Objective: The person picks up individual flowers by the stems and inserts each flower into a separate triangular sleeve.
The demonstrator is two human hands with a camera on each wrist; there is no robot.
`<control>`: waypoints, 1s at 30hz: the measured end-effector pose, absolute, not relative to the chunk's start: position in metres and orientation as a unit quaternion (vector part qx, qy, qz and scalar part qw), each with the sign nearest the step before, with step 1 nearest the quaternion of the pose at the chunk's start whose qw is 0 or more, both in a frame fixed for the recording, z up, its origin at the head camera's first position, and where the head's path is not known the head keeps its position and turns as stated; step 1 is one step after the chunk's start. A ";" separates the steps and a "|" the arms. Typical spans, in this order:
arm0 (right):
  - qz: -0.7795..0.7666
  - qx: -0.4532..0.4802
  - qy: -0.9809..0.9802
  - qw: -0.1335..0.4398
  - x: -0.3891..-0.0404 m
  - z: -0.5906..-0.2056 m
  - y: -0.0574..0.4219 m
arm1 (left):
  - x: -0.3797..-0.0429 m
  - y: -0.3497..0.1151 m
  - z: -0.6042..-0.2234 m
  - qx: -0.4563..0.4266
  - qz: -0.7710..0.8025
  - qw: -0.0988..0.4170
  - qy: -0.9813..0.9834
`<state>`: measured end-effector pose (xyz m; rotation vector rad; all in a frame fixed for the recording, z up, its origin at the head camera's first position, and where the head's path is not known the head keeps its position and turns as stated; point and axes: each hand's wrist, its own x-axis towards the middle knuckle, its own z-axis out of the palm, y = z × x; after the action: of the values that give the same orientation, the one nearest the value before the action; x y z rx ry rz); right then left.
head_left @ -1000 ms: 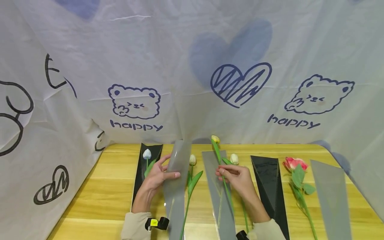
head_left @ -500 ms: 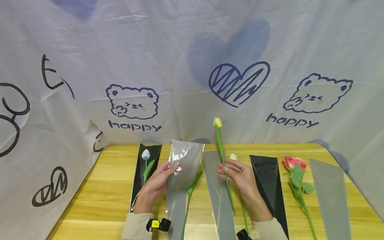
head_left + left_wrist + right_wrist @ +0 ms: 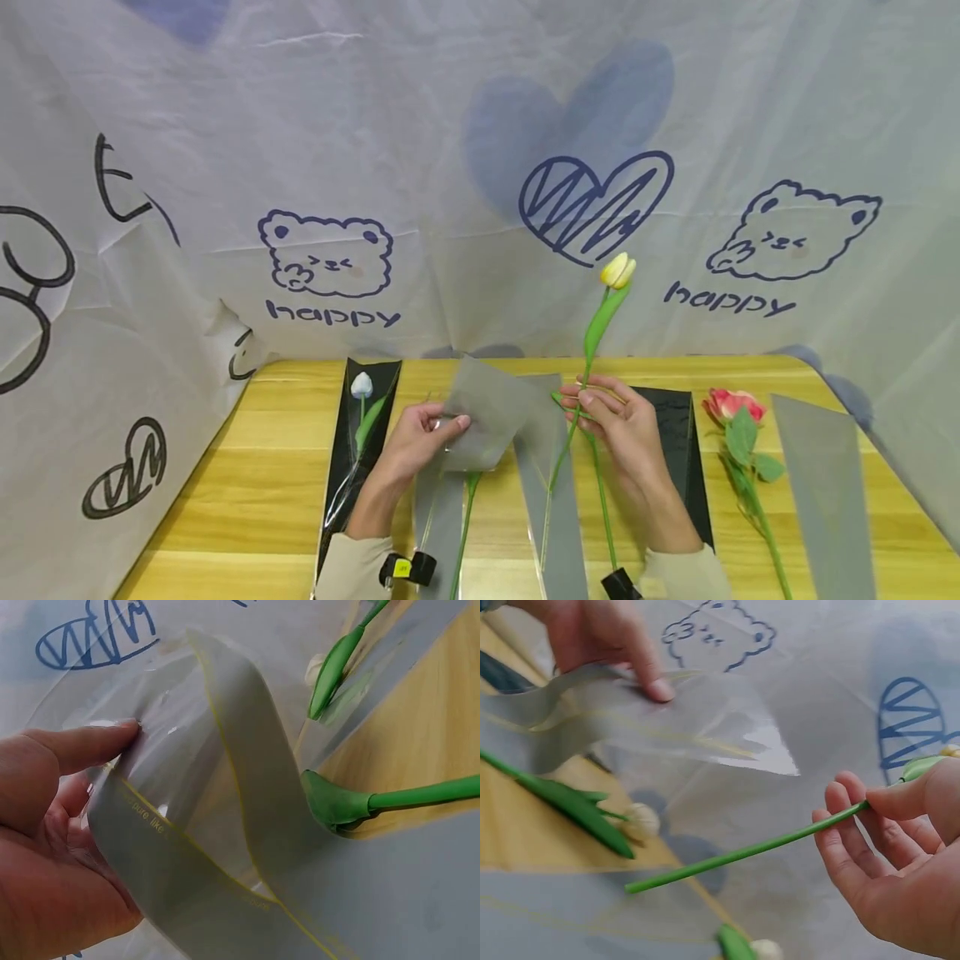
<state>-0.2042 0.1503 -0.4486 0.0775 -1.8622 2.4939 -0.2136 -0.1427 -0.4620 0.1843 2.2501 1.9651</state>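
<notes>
My left hand [image 3: 420, 446] pinches a grey see-through flower sleeve [image 3: 491, 417] near its upper edge, thumb in front. In the left wrist view, gold lines and small print run along the bulging film of the sleeve [image 3: 259, 787]. A yellow tulip [image 3: 618, 271] with a green leaf stands tilted in my right hand [image 3: 626, 425], which pinches its stem between thumb and fingers. The lower stem end [image 3: 697, 868] points free toward the sleeve, apart from it. Under the raised film lies another tulip, its stem [image 3: 467, 517] showing and its head hidden in the head view.
A black sleeve [image 3: 337, 517] with a white-blue tulip [image 3: 362, 385] lies at left. Between my hands rests a grey sleeve [image 3: 566, 533], with a tulip stem [image 3: 602, 500] beside it. Further right are a black sleeve [image 3: 686, 467], a pink rose [image 3: 735, 406] and a grey sleeve [image 3: 825, 483].
The yellow tulip has risen and now leans right, held by my right hand throughout. The sleeve's top in my left hand has swung rightward and folded over, covering the tulip head beneath.
</notes>
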 end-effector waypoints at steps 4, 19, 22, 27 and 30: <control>0.801 0.015 -0.596 0.051 -0.202 -0.436 0.162 | -0.214 -0.140 -0.460 0.085 0.650 0.083 0.750; 0.800 0.012 -0.595 0.070 -0.209 -0.432 0.169 | -0.213 -0.138 -0.461 0.116 0.642 0.166 0.740; 0.800 0.024 -0.596 0.067 -0.211 -0.429 0.166 | -0.212 -0.138 -0.462 0.106 0.645 0.162 0.739; 0.813 0.041 -0.576 0.079 -0.217 -0.421 0.162 | -0.211 -0.135 -0.463 0.101 0.648 0.121 0.745; 0.821 0.035 -0.564 0.083 -0.219 -0.419 0.162 | -0.211 -0.132 -0.464 0.098 0.639 0.090 0.757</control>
<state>-0.2186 0.1619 -0.4191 0.1034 -1.6822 2.4512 -0.2110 -0.1316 -0.4642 0.2910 2.2527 1.9012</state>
